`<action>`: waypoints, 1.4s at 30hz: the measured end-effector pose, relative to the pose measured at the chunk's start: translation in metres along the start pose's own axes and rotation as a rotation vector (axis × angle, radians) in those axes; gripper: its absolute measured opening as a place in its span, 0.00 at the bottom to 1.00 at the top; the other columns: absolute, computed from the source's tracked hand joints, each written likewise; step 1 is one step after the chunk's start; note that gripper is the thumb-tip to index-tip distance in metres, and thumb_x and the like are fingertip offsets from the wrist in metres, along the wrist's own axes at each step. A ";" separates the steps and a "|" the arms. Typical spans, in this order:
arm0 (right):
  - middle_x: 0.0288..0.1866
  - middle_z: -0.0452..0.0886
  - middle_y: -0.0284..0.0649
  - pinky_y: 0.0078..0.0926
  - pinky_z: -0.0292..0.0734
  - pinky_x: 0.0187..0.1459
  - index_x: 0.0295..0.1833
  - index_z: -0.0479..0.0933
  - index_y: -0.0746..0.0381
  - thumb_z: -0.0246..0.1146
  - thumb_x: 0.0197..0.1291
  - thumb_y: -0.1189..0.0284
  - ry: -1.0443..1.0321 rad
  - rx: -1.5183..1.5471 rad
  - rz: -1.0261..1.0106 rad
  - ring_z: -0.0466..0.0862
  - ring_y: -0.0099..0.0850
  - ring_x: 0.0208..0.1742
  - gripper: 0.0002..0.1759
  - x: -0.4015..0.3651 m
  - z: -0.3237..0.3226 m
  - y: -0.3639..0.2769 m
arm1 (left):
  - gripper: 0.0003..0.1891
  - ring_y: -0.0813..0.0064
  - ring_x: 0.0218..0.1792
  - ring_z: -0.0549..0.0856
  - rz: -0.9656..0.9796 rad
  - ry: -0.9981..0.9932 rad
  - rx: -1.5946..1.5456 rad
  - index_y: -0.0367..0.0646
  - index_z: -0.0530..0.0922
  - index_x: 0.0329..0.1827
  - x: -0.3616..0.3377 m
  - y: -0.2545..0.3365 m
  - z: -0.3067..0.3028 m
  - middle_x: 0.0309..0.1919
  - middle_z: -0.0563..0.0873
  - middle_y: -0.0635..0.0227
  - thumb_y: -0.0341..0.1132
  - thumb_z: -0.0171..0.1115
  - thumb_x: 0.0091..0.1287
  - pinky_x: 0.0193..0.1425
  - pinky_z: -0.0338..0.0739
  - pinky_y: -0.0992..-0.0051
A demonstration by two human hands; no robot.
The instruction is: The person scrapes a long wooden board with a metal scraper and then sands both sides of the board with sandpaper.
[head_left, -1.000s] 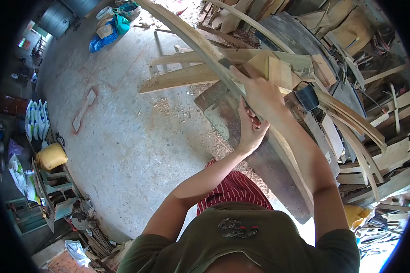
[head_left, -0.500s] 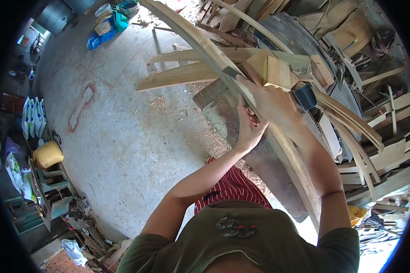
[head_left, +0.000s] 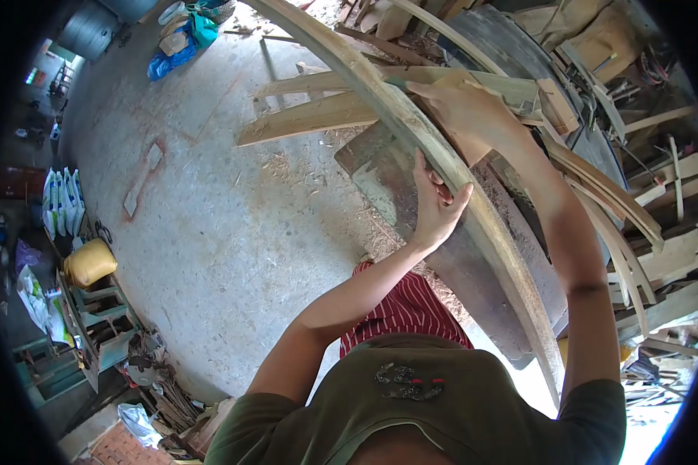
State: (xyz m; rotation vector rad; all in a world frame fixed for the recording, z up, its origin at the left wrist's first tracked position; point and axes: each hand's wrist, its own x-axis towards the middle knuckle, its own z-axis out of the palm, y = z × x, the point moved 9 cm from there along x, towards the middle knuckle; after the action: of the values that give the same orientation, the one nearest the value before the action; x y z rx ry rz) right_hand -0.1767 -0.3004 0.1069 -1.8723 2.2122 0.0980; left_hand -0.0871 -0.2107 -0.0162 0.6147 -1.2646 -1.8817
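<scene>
A long curved wooden plank [head_left: 501,249] arcs from the top of the view down past my right side. My left hand [head_left: 434,208] grips it from the left near its middle, fingers wrapped over its edge. My right hand [head_left: 467,110] is closed higher up on the plank, pressing a flat blade [head_left: 396,80] whose tip barely shows beyond the fingers; the rest of the tool is hidden. Under the plank lies a dark, worn board [head_left: 380,180] with sawdust around it.
Loose planks and offcuts [head_left: 613,209] pile up on the right and at the top. Pale boards [head_left: 302,116] lie on the concrete floor [head_left: 209,217]. A yellow container [head_left: 89,263], white sacks [head_left: 62,203] and a green rack [head_left: 93,329] stand at the left, and blue bags [head_left: 180,48] at the top left.
My right hand has slid up the plank with the blade, away from my left hand. The left hand keeps its grip, and the plank sits slightly higher and more to the right.
</scene>
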 end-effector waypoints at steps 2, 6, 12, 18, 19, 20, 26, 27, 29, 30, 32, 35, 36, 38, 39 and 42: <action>0.47 0.86 0.47 0.43 0.80 0.40 0.75 0.67 0.37 0.53 0.71 0.69 0.021 -0.004 -0.026 0.87 0.46 0.41 0.29 0.011 -0.001 0.000 | 0.57 0.82 0.44 0.72 0.027 0.020 0.034 0.39 0.29 0.81 0.001 0.006 -0.001 0.50 0.64 0.68 0.40 0.70 0.68 0.43 0.72 0.81; 0.50 0.86 0.47 0.44 0.80 0.43 0.75 0.68 0.39 0.53 0.70 0.70 0.135 0.130 0.007 0.86 0.48 0.43 0.29 -0.006 0.002 -0.002 | 0.57 0.82 0.43 0.71 0.028 0.006 0.014 0.39 0.29 0.81 0.002 0.009 -0.001 0.50 0.63 0.68 0.39 0.71 0.68 0.42 0.72 0.82; 0.61 0.81 0.47 0.45 0.80 0.50 0.76 0.66 0.40 0.50 0.73 0.70 0.049 0.253 0.036 0.85 0.48 0.52 0.28 -0.004 0.026 -0.001 | 0.56 0.85 0.43 0.68 0.023 0.019 -0.026 0.40 0.31 0.81 -0.002 0.011 0.002 0.49 0.63 0.69 0.38 0.71 0.68 0.41 0.69 0.84; 0.68 0.77 0.45 0.43 0.77 0.61 0.76 0.66 0.43 0.50 0.75 0.70 0.140 0.240 0.063 0.81 0.47 0.61 0.26 -0.007 0.016 -0.010 | 0.55 0.85 0.40 0.70 0.075 -0.008 -0.036 0.34 0.29 0.79 0.002 0.009 0.003 0.49 0.66 0.69 0.36 0.69 0.69 0.41 0.71 0.85; 0.68 0.77 0.45 0.43 0.77 0.61 0.76 0.66 0.43 0.50 0.75 0.70 0.146 0.241 0.074 0.81 0.47 0.61 0.26 -0.007 0.011 -0.010 | 0.55 0.85 0.40 0.70 0.074 -0.021 -0.036 0.34 0.29 0.79 0.005 0.008 0.004 0.49 0.66 0.69 0.36 0.69 0.69 0.41 0.71 0.85; 0.69 0.76 0.44 0.43 0.77 0.61 0.76 0.67 0.43 0.49 0.76 0.70 0.082 0.277 0.139 0.81 0.47 0.61 0.25 -0.006 0.013 -0.006 | 0.55 0.86 0.40 0.70 0.074 -0.002 -0.014 0.34 0.30 0.80 0.008 0.007 0.003 0.49 0.66 0.70 0.35 0.69 0.69 0.41 0.71 0.85; 0.68 0.77 0.44 0.44 0.79 0.58 0.75 0.67 0.40 0.50 0.75 0.66 0.226 0.338 0.027 0.82 0.48 0.58 0.25 0.003 0.030 -0.002 | 0.55 0.87 0.41 0.69 0.078 -0.020 -0.086 0.34 0.31 0.80 0.003 0.009 0.003 0.49 0.65 0.71 0.35 0.69 0.69 0.41 0.69 0.88; 0.68 0.77 0.44 0.45 0.79 0.58 0.76 0.67 0.40 0.51 0.75 0.65 0.183 0.300 0.089 0.82 0.49 0.58 0.25 0.000 0.030 0.000 | 0.55 0.87 0.41 0.68 0.085 -0.004 -0.072 0.34 0.31 0.80 0.002 0.007 0.002 0.49 0.65 0.71 0.35 0.69 0.68 0.41 0.69 0.88; 0.67 0.77 0.45 0.45 0.79 0.58 0.76 0.66 0.39 0.51 0.75 0.66 0.130 0.310 0.141 0.83 0.50 0.57 0.26 -0.001 0.023 -0.001 | 0.54 0.87 0.41 0.68 0.099 0.001 -0.062 0.35 0.31 0.80 0.005 0.005 0.004 0.49 0.64 0.71 0.34 0.69 0.68 0.41 0.69 0.88; 0.67 0.78 0.46 0.46 0.79 0.58 0.76 0.66 0.38 0.50 0.74 0.67 0.063 0.325 0.189 0.83 0.51 0.56 0.26 -0.006 0.027 0.000 | 0.54 0.87 0.41 0.68 0.078 0.019 -0.047 0.35 0.31 0.80 0.002 0.001 0.002 0.49 0.64 0.71 0.34 0.70 0.68 0.40 0.69 0.88; 0.65 0.79 0.46 0.47 0.79 0.58 0.76 0.66 0.38 0.50 0.73 0.69 0.121 0.315 0.161 0.83 0.50 0.56 0.27 -0.008 0.037 -0.003 | 0.54 0.87 0.41 0.67 0.079 0.034 -0.028 0.36 0.31 0.80 0.005 0.002 -0.002 0.48 0.64 0.72 0.34 0.70 0.68 0.40 0.68 0.88; 0.63 0.80 0.47 0.48 0.79 0.58 0.76 0.66 0.37 0.49 0.71 0.72 0.172 0.275 0.131 0.83 0.50 0.56 0.30 -0.003 0.030 -0.014 | 0.53 0.85 0.43 0.69 0.101 -0.005 -0.036 0.44 0.35 0.81 0.005 -0.006 -0.002 0.50 0.63 0.72 0.35 0.70 0.68 0.43 0.71 0.85; 0.61 0.81 0.48 0.49 0.78 0.58 0.76 0.66 0.37 0.49 0.70 0.73 0.166 0.257 0.152 0.83 0.51 0.56 0.31 -0.003 0.028 -0.016 | 0.53 0.85 0.43 0.69 0.104 -0.005 -0.036 0.44 0.35 0.81 0.005 -0.005 0.000 0.50 0.63 0.72 0.35 0.70 0.68 0.43 0.71 0.85; 0.61 0.81 0.49 0.49 0.78 0.58 0.76 0.66 0.38 0.49 0.69 0.73 0.136 0.289 0.188 0.83 0.51 0.57 0.31 0.010 0.019 -0.019 | 0.54 0.87 0.43 0.69 0.086 0.010 -0.088 0.36 0.31 0.80 0.005 -0.002 0.001 0.49 0.64 0.70 0.32 0.69 0.68 0.42 0.69 0.87; 0.60 0.81 0.50 0.49 0.77 0.59 0.76 0.65 0.38 0.50 0.69 0.73 0.104 0.324 0.222 0.83 0.51 0.58 0.31 0.016 0.016 -0.020 | 0.54 0.87 0.43 0.69 0.091 0.012 -0.085 0.36 0.31 0.80 0.003 0.000 0.001 0.49 0.64 0.70 0.32 0.69 0.68 0.42 0.69 0.87; 0.61 0.80 0.53 0.49 0.76 0.60 0.77 0.64 0.38 0.49 0.72 0.72 0.162 0.293 0.098 0.82 0.53 0.59 0.30 0.032 0.039 -0.005 | 0.54 0.87 0.43 0.70 0.111 0.028 -0.109 0.36 0.31 0.80 0.002 0.006 0.000 0.50 0.64 0.70 0.32 0.69 0.68 0.41 0.69 0.87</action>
State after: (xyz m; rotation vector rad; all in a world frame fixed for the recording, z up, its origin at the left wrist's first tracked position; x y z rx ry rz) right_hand -0.1708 -0.3241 0.0627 -1.6656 2.2751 -0.3537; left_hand -0.0857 -0.2137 -0.0106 0.5018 -1.1468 -1.8302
